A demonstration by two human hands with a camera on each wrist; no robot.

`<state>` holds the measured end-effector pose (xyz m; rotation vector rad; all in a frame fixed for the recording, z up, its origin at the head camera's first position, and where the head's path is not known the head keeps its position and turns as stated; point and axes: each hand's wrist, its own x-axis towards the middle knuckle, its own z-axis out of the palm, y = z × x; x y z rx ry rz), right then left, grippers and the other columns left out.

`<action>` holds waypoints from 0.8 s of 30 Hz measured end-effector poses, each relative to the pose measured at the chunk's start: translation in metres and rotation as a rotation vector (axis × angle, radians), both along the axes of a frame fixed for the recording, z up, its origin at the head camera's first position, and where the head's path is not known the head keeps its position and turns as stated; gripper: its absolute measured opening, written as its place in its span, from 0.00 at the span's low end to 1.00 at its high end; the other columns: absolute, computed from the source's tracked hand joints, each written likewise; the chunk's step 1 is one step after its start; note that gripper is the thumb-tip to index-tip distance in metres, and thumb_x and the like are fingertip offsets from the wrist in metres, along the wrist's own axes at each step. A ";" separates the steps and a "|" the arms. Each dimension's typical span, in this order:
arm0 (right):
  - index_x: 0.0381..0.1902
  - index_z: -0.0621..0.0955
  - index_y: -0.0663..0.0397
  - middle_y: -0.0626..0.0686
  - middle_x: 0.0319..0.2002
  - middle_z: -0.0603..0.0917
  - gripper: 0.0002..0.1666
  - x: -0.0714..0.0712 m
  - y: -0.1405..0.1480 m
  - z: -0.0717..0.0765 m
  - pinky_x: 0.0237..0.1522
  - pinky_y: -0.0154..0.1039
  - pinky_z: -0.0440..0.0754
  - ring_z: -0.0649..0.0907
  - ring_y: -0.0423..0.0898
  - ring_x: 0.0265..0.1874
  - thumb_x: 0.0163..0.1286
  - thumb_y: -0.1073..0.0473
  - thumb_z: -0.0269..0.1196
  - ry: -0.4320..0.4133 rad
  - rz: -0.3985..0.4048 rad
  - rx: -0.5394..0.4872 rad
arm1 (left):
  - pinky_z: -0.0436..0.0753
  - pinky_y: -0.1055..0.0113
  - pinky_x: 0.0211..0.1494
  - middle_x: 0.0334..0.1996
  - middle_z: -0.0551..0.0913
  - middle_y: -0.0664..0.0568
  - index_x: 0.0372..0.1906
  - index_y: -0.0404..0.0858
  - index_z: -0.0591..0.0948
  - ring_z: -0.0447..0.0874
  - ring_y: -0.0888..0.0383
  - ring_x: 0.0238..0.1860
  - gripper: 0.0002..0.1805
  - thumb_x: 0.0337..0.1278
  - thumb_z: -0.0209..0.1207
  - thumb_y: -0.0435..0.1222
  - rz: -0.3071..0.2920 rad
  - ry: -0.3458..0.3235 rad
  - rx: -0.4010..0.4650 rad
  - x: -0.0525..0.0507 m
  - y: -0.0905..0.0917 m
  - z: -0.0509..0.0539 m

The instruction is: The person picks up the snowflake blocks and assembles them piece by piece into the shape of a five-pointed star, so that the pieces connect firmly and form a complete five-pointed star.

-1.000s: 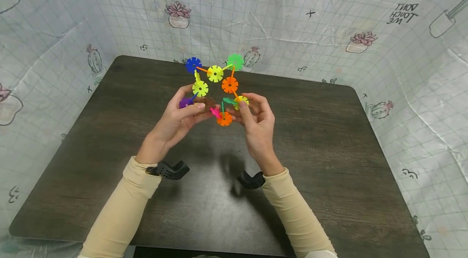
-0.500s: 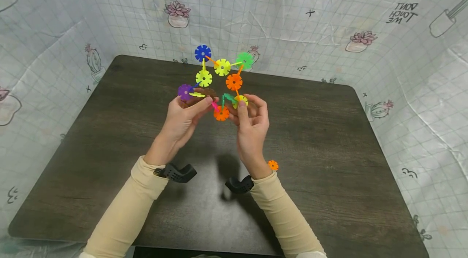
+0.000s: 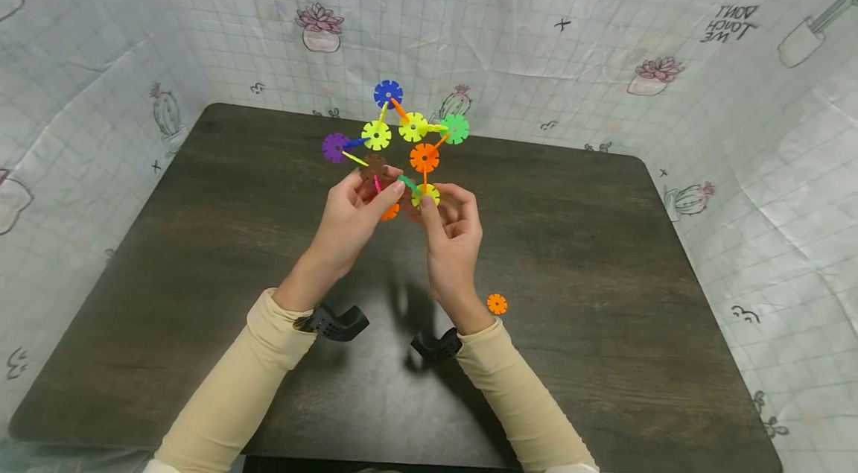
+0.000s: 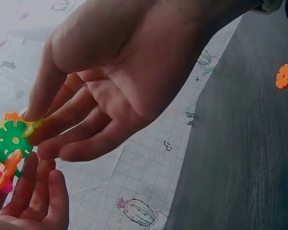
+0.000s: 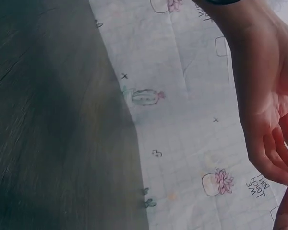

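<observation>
Both hands hold up a chain of slotted snowflake discs above the table in the head view. My left hand [image 3: 351, 216] pinches the dark green disc [image 3: 407, 182] between thumb and fingers. Close beside it, my right hand [image 3: 453, 235] pinches a yellow disc [image 3: 425, 196] low on the chain. Upward from there run an orange disc [image 3: 424, 158], a light green disc [image 3: 454, 129] and a blue disc [image 3: 388, 94] at the top. A purple disc [image 3: 336, 148] and a brown disc [image 3: 374, 168] sit at the left. My left hand partly hides a lower orange disc [image 3: 390, 213].
A loose orange disc [image 3: 497, 304] lies on the dark wooden table [image 3: 590, 272], just right of my right wrist. White printed sheeting [image 3: 509, 26] stands behind the table and along its sides. Black wrist devices [image 3: 340, 322] project inward from both wrists.
The left hand has shifted right from the brown and purple side to the dark green disc. The chain has turned, its purple end rising. The loose orange disc has come into view beside the right wrist.
</observation>
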<state>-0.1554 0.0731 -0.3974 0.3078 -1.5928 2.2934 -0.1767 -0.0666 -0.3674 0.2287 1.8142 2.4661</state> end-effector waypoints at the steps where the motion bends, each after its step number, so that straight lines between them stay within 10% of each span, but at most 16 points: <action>1: 0.56 0.73 0.55 0.50 0.44 0.84 0.13 0.001 0.002 -0.002 0.51 0.39 0.87 0.86 0.43 0.42 0.76 0.67 0.59 -0.005 -0.001 0.021 | 0.84 0.71 0.54 0.44 0.83 0.51 0.57 0.29 0.77 0.85 0.61 0.47 0.16 0.69 0.60 0.30 0.008 -0.016 -0.006 0.000 0.001 0.000; 17: 0.56 0.77 0.61 0.53 0.43 0.83 0.19 0.003 0.056 -0.006 0.41 0.36 0.86 0.85 0.47 0.37 0.69 0.66 0.67 0.031 0.092 0.380 | 0.84 0.73 0.41 0.45 0.86 0.52 0.47 0.36 0.80 0.84 0.57 0.43 0.12 0.60 0.67 0.27 -0.037 0.047 -0.019 0.001 0.008 -0.003; 24: 0.60 0.80 0.53 0.57 0.53 0.82 0.25 -0.003 0.127 -0.008 0.50 0.51 0.82 0.81 0.53 0.49 0.67 0.56 0.72 -0.181 0.252 1.217 | 0.87 0.69 0.47 0.46 0.87 0.49 0.47 0.36 0.80 0.86 0.58 0.44 0.12 0.59 0.66 0.25 -0.059 0.056 0.009 -0.001 0.006 -0.001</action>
